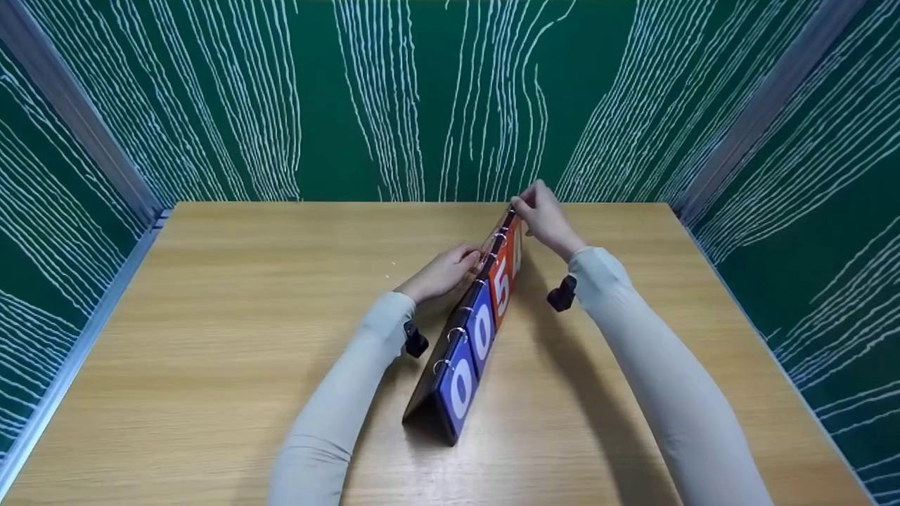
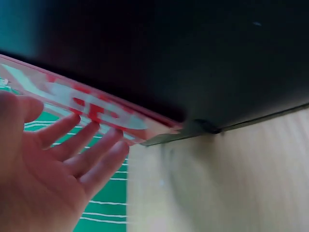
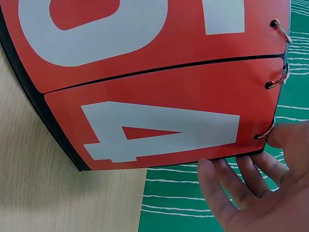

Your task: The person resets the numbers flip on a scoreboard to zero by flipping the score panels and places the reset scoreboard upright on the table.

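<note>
A tabletop flip scoreboard (image 1: 479,330) stands like a tent on the table, its length running away from me. Its right face shows two blue cards with 0, then a red 5 and a red 4 card (image 3: 193,96) at the far end. My right hand (image 1: 552,221) holds the far top corner, thumb by the end ring and fingers around the edge. On the black back side, my left hand (image 1: 443,273) has its fingers extended, fingertips touching a red-and-white card (image 2: 96,104) turned over to that side. The left thumb is partly out of frame in the left wrist view.
The wooden table (image 1: 281,316) reaches to a green wall (image 1: 436,91) with white wavy lines close behind the scoreboard's far end. Similar green panels and grey frame posts (image 1: 759,105) stand at both sides. Metal rings (image 1: 457,334) line the scoreboard's top edge.
</note>
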`<move>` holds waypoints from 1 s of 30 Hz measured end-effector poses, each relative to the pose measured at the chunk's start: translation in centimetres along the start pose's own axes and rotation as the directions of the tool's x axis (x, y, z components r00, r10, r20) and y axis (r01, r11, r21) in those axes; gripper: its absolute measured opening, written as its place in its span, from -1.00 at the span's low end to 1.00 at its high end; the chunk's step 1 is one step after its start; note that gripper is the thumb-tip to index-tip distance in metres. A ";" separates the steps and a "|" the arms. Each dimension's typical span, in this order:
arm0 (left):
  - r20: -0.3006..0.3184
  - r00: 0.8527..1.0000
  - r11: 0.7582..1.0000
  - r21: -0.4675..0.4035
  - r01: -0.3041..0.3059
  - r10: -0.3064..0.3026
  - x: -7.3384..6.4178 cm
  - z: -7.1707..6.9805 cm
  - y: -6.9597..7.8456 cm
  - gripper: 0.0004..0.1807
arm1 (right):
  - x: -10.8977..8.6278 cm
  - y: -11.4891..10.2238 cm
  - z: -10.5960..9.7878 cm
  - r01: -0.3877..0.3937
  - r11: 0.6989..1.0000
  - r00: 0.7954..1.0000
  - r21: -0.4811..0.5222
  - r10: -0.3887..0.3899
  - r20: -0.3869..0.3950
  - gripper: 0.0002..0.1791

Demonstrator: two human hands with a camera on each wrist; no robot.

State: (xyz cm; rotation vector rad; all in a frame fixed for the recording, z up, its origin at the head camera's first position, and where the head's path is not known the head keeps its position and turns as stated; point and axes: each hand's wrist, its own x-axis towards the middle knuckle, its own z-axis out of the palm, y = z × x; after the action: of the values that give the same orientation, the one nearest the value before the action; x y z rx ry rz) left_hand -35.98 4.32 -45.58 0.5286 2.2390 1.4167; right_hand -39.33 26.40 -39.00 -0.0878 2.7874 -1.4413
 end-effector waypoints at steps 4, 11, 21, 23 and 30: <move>0.016 0.999 0.999 -0.004 0.043 -0.043 0.3 0.2 -0.3 -0.47 | 0.0 -0.1 -0.1 0.016 1.000 1.000 0.009 -0.016 -0.009 -0.76; 0.025 0.991 0.991 0.020 0.134 -0.135 -0.1 0.4 -0.3 -0.38 | 0.0 0.0 -0.1 0.019 1.000 1.000 0.007 -0.019 -0.005 -0.75; -0.017 0.990 0.985 0.099 0.138 -0.137 -0.4 1.0 -0.8 -0.42 | 0.0 0.2 -0.1 0.025 1.000 1.000 0.009 -0.025 -0.008 -0.76; -0.028 0.992 0.985 0.118 0.126 -0.123 -0.3 1.1 -0.9 -0.44 | 0.0 0.3 0.0 0.034 0.999 0.999 0.011 -0.034 -0.006 -0.76; -0.095 0.990 0.986 0.114 0.120 -0.109 -0.6 1.2 -0.6 -0.48 | -0.1 0.3 0.1 0.040 0.999 0.999 0.023 -0.040 0.001 -0.76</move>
State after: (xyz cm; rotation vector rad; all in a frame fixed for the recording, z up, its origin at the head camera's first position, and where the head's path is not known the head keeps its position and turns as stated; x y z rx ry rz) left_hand -34.91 4.68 -46.45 0.3751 2.3950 1.2773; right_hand -39.21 26.55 -39.30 -0.1453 2.7827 -1.4808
